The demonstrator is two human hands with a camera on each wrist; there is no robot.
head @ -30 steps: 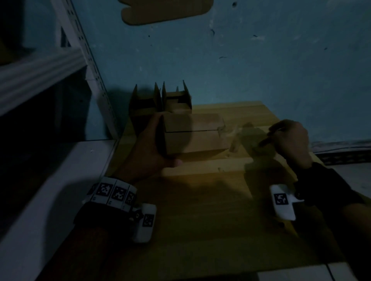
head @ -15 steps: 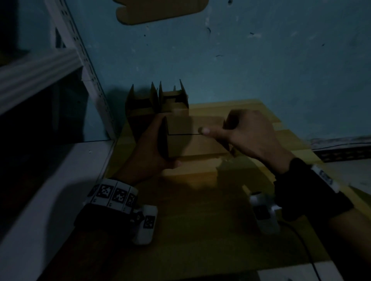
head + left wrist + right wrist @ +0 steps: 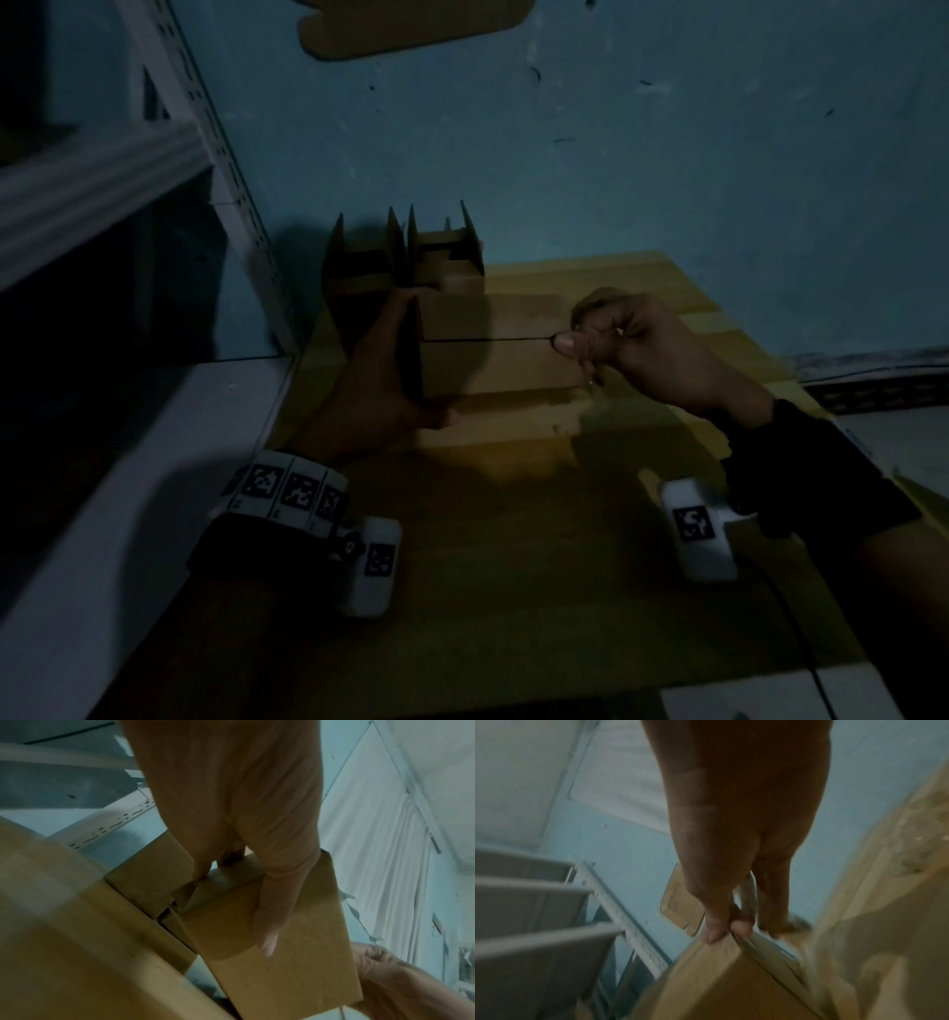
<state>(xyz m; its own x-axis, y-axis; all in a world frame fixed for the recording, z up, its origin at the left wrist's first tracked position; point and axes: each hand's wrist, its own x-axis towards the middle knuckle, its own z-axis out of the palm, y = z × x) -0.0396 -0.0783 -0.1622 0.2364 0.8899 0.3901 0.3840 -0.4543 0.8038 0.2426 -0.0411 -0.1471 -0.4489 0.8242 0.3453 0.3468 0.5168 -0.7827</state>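
Note:
A closed brown cardboard box (image 3: 493, 360) lies on the wooden table (image 3: 513, 565), its top seam running left to right. My left hand (image 3: 380, 370) grips its left end, thumb on the near side and fingers over the far edge; the left wrist view shows the same box (image 3: 270, 953) under that hand (image 3: 244, 811). My right hand (image 3: 631, 339) is at the box's right end with fingers curled and the thumb at the end of the seam. In the right wrist view thumb and forefinger (image 3: 713, 933) pinch the box's (image 3: 731, 983) top edge at the corner.
Two open cardboard boxes (image 3: 359, 267) (image 3: 447, 252) stand behind the held one, against the blue wall. A white metal shelf rack (image 3: 102, 174) rises at the left above a white ledge (image 3: 128, 488). A flat cardboard piece (image 3: 411, 25) hangs on the wall.
My right hand came from the table's right side to the box, put its thumb on the seam, then drew back along it to the right end. The left hand kept its grip.

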